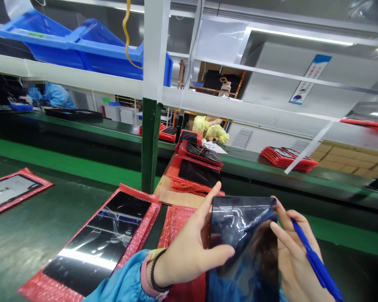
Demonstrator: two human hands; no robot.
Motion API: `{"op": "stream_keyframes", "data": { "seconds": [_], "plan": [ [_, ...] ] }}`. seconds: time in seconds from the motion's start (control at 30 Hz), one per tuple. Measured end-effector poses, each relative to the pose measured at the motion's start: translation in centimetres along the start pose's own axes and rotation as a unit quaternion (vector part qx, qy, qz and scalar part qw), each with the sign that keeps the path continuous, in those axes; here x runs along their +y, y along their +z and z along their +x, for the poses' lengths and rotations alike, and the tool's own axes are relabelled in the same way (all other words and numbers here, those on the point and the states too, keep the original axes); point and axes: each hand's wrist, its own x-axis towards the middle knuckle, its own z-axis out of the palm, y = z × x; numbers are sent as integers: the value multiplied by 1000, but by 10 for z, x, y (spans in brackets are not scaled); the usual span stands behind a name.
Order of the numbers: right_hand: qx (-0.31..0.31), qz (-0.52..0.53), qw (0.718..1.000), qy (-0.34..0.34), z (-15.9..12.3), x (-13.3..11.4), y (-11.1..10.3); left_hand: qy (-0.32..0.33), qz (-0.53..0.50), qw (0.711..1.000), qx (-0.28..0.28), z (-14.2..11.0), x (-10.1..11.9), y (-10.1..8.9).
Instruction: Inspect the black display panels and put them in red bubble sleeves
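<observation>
A glossy black screen panel (pixel 242 247) is held up in front of me, its shiny face reflecting the lights. My left hand (pixel 195 247) grips its left edge, thumb across the face and index finger stretched along the side. At the opposite edge, my right hand (pixel 297 251) pinches the panel near its upper right corner. A blue pen (pixel 315 260) is tucked in that same hand, slanting down to the right. Behind the panel lies red bubble wrap (pixel 179 222), partly hidden by my left hand. Left of it, another black screen panel (pixel 103 239) rests on a red bubble-wrap sleeve (pixel 34 287).
Stacks of red-wrapped panels (pixel 197 172) stand on a wooden board ahead. Another stack (pixel 286 158) sits at the right. A wrapped panel (pixel 12 191) lies far left. A white post (pixel 156 46) and shelf with blue bins (pixel 85 46) rise ahead. People work beyond.
</observation>
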Motion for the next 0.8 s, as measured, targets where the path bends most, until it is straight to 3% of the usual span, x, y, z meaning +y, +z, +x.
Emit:
{"op": "stream_keyframes", "data": {
  "seconds": [0.13, 0.23, 0.4, 0.47, 0.6, 0.8],
  "plan": [
    [-23, -11, 1000, 10, -3, 1, -1, 8, 21, 996, 81, 4, -6, -4],
    [-68, -34, 997, 9, 0, 7, -4, 11, 11, 988, 153, 8, -11, -17],
    [-113, -88, 989, -45, 26, 43, -36, -76, 75, 959, 261, 0, -25, -50],
    [-108, -221, 961, -124, 38, 65, -58, -92, 100, 949, 286, -8, -34, -60],
    [-117, -335, 920, -168, 46, 105, -94, -136, 161, 928, 308, -17, -47, -71],
    [-225, -429, 826, -286, 50, 144, -110, -275, 293, 878, 260, -1, -28, -107]
  ]
}}
